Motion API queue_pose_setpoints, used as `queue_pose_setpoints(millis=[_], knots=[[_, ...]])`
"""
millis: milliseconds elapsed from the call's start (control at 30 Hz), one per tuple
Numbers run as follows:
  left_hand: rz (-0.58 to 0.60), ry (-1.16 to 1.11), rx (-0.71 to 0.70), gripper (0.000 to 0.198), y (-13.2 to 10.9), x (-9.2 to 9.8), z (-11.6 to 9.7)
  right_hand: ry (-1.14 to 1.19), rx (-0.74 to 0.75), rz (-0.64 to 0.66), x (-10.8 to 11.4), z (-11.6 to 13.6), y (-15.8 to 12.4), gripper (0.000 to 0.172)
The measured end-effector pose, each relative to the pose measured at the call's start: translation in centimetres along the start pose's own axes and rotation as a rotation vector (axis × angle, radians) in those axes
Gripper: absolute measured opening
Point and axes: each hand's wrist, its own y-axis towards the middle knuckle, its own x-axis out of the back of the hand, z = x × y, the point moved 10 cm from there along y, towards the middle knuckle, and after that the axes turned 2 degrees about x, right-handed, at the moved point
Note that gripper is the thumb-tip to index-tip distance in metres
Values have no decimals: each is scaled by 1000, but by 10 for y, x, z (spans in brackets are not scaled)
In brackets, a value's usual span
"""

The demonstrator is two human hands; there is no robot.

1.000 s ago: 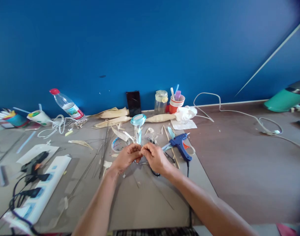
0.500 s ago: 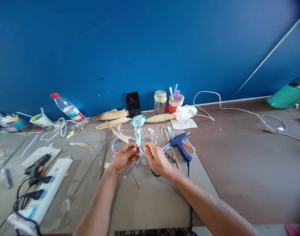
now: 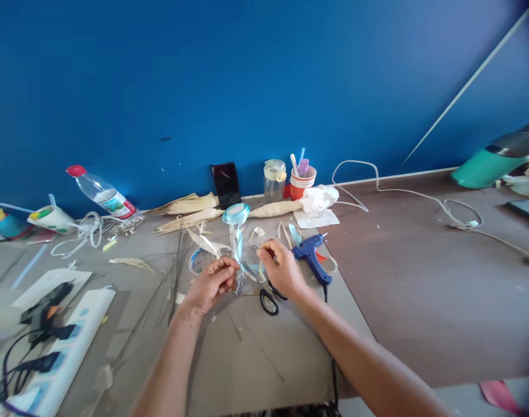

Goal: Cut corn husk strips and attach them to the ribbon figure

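My left hand is closed, thumb against the fingertips, pinching the lower end of a light blue ribbon. That strip runs down from a ribbon roll lying beyond the hands. To its right my right hand has its fingers curled together above the scissors; whatever thin thing they may hold is hidden. Black-handled scissors lie on the table under the right hand, partly covered by it. Beside that hand rests a blue glue gun, with its cord trailing toward the near edge.
Dried husks, a phone, a glass jar and stacked paper cups line the blue wall. Thin wires lie left of my hands. A power strip with black plugs and a tilted bottle are further left.
My hands have moved apart, the right one drawing away from the ribbon's end. More of the scissors' handles now shows. The view has turned slightly to the right.
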Motion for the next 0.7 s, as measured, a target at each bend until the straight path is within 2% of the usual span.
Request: queue_pose_setpoints(millis=[133, 300, 433, 500, 600, 700], knots=[[11, 43, 27, 20, 2, 0, 4, -3, 9, -15, 6, -6, 8, 13], [18, 260, 94, 27, 1, 2, 11, -55, 46, -17, 14, -10, 13, 15], [56, 422, 79, 43, 0, -1, 11, -244, 71, -19, 23, -9, 16, 15], [36, 448, 67, 42, 1, 1, 10, -337, 91, 8, 24, -7, 17, 15], [-17, 424, 40, 38, 1, 5, 6, -376, 113, 108, 14, -4, 15, 15], [-79, 418, 7, 36, 1, 11, -1, -397, 198, 350, -16, 3, 2, 15]])
